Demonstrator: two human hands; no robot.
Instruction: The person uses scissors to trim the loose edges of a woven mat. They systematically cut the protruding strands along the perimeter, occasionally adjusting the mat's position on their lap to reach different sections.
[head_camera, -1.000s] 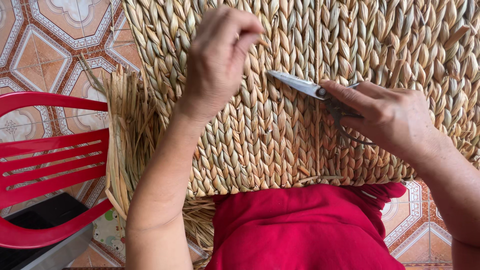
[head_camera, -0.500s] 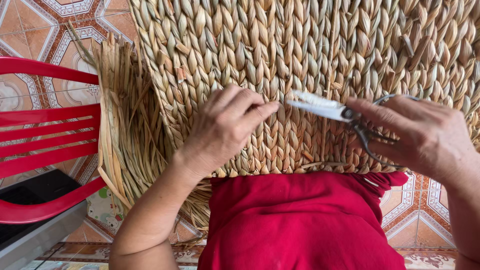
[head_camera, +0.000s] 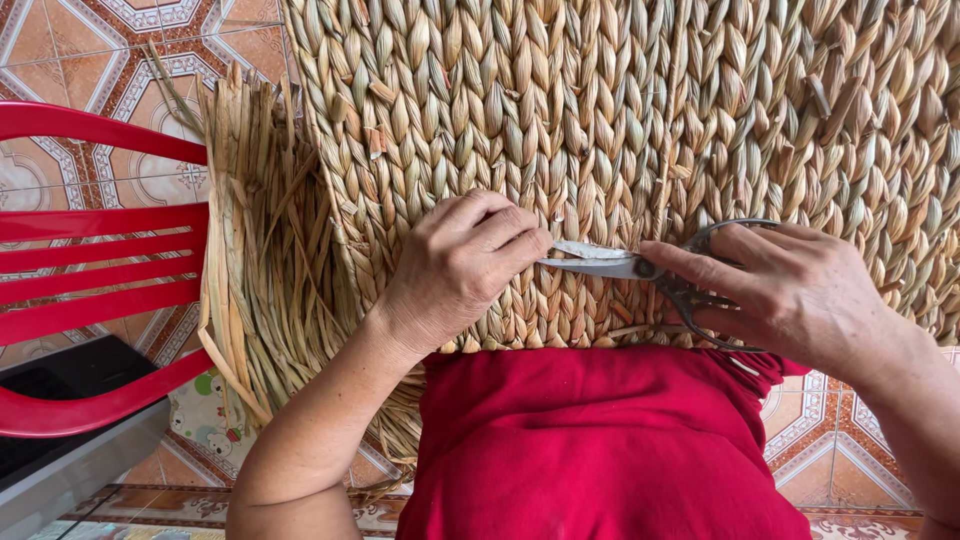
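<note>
Two hands work low on a woven mat (head_camera: 620, 110) that lies across the person's lap, over red cloth (head_camera: 600, 450). The left hand (head_camera: 455, 270) rests curled on the weave, fingertips pinched at a spot just ahead of the blades, probably to hold a stray fibre up and steady; what it pinches is too small to tell. The right hand (head_camera: 800, 290) grips scissors (head_camera: 640, 268) by the handles, with the index finger laid along the pivot as if to guide the cut. Their blades lie nearly flat on the mat and point left toward the pinching fingers, tips almost touching them. Loose, unwoven stalks (head_camera: 255, 250) fan out from the mat's left edge. A red chair (head_camera: 100, 250) stands just beside them on the tiled floor (head_camera: 90, 40).
</note>
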